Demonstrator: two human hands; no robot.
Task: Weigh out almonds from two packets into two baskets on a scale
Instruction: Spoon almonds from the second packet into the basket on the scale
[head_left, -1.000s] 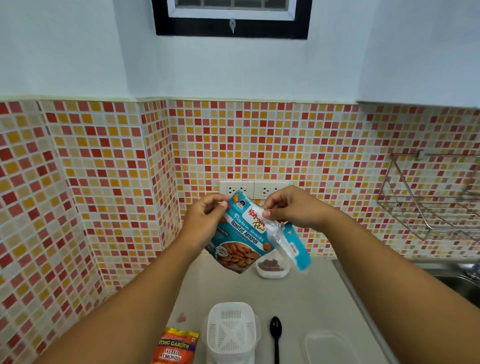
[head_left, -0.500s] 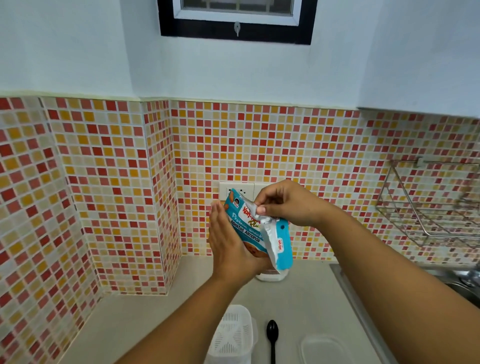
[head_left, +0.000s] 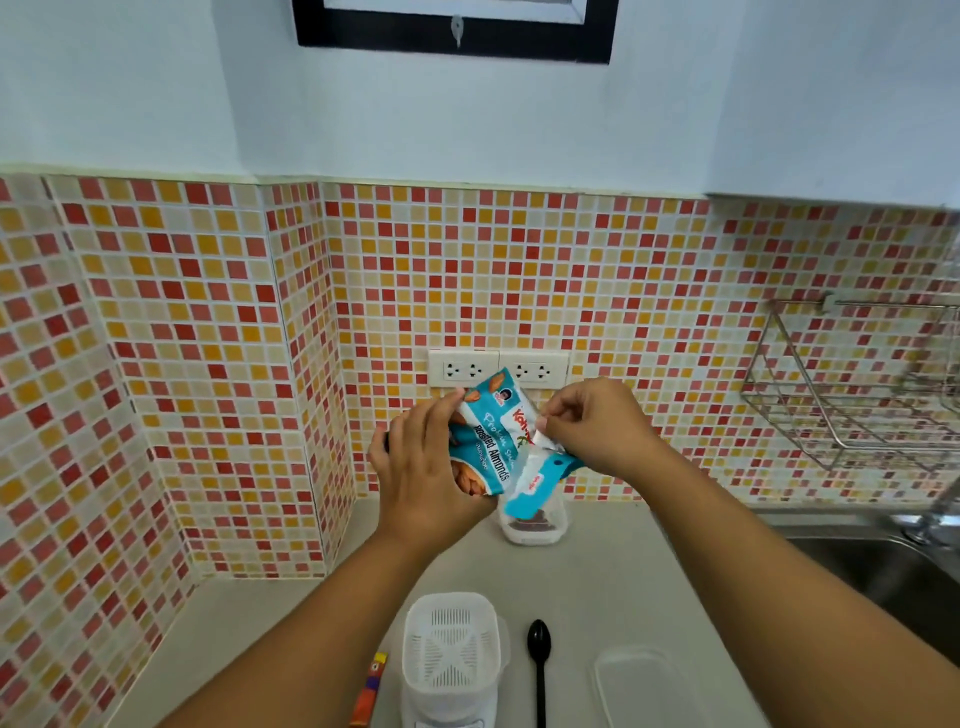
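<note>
I hold a blue roasted-almonds packet (head_left: 493, 441) in the air above the counter. My left hand (head_left: 426, 473) grips its body from the left. My right hand (head_left: 597, 428) pinches the torn white top strip (head_left: 535, 480), which hangs down to the right. A white slotted basket (head_left: 451, 654) sits on a white scale (head_left: 447, 719) at the bottom centre. A strip of an orange salted-almonds packet (head_left: 370, 691) shows beside my left forearm. A small clear container (head_left: 535, 522) holding some almonds stands on the counter behind the blue packet.
A black plastic spoon (head_left: 539, 665) lies right of the basket, and a clear lid (head_left: 644, 686) lies further right. A steel sink (head_left: 878, 566) is at the right edge, with a wire rack (head_left: 852, 395) on the tiled wall. Wall sockets (head_left: 498, 368) are behind the packet.
The packet turned from face-on to edge-on and back towards me. My left hand shifted from its top corner to its body, while my right hand pulled the torn strip down to the right.
</note>
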